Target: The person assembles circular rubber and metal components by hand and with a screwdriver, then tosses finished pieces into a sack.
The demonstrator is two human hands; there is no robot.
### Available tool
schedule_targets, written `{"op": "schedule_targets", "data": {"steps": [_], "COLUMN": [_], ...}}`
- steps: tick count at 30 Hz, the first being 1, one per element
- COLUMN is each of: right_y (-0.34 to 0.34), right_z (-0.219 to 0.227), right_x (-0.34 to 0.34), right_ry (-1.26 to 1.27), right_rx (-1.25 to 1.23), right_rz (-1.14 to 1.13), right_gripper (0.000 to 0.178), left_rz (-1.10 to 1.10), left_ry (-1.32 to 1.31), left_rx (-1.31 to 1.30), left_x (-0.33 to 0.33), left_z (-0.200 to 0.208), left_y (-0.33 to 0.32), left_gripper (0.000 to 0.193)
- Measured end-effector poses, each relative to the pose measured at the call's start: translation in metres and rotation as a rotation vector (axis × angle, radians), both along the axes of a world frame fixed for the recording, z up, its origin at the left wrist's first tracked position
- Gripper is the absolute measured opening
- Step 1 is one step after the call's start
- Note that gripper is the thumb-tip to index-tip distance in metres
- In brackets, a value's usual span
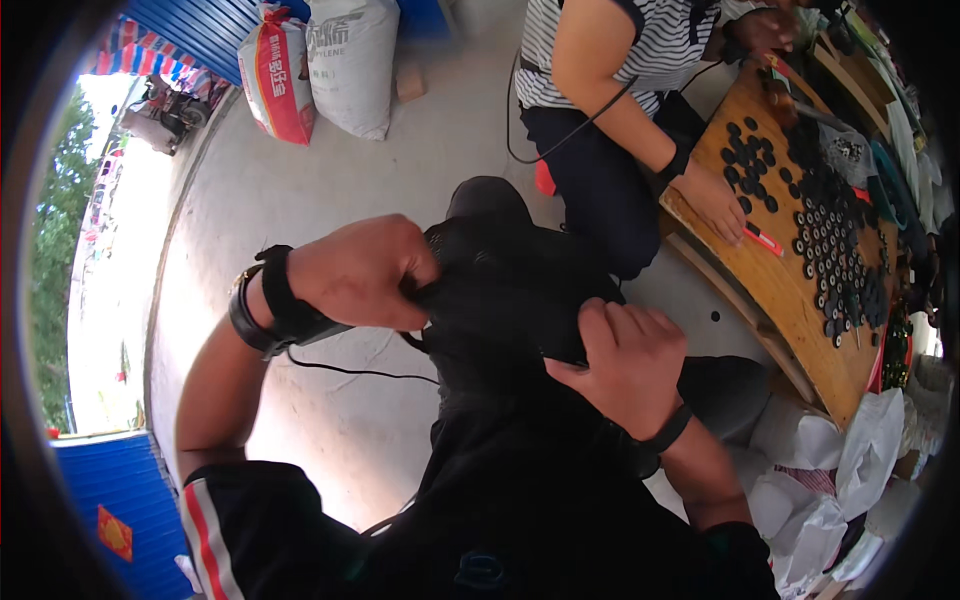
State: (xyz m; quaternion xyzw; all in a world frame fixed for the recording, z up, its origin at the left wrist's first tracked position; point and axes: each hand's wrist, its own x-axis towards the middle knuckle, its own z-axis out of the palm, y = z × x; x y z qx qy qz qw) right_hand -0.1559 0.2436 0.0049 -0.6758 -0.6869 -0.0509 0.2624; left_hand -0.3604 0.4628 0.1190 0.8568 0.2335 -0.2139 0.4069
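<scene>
Black fabric [510, 290] lies over my lap between my hands; part of it has a mesh-like pattern. I cannot tell whether it is the hem of my black top or a separate piece. My left hand [365, 272] is closed in a fist on its left edge, with the fingertips hidden. On the other side, my right hand [632, 360] has its fingers curled over the right edge, the thumb pointing inward. Each wrist wears a black band, and a thin black cable [350, 370] runs from near the left one toward my lap.
A person [600, 110] in a striped top sits ahead to the right, one hand beside a red utility knife [763, 239] on a wooden table [715, 155]. Several small black discs [830, 250] cover that table. Sacks [350, 70] stand far left; white plastic bags [868, 445] lie near right.
</scene>
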Motion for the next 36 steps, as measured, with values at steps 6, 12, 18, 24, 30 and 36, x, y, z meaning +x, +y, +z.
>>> {"op": "schedule_targets", "data": {"steps": [6,12,18,24,30,36], "right_y": [-0.013,-0.019,-0.036,-0.039,-0.049,-0.075], "right_z": [-0.027,-0.075,-0.062,-0.056,-0.073,-0.076], "right_x": [-0.056,-0.089,-0.054,-0.052,-0.046,0.013], "right_ry": [-0.236,-0.209,0.275,0.44,0.587,0.828], "right_rx": [-0.053,-0.36,-0.611,-0.732,-0.679,-0.643], "right_rz": [0.341,0.314,0.338,0.314,0.332,0.066], "right_gripper": [0.012,0.019,0.04,0.044,0.037,0.025], "left_rz": [-0.409,-0.582,-0.544,-0.147,0.085,-0.029], "left_ry": [0.434,0.527,0.232,-0.309,-0.352,-0.386], "left_rx": [-0.331,-0.192,-0.238,-0.4,-0.674,-0.557], "left_x": [-0.076,-0.097,-0.035,0.036,0.115,0.141], "left_z": [-0.079,-0.167,-0.149,-0.187,-0.231,-0.253], "left_y": [-0.019,-0.069,-0.016,-0.035,-0.081,-0.101], "left_gripper": [0.028,0.041,0.018,0.016,0.021,0.021]}}
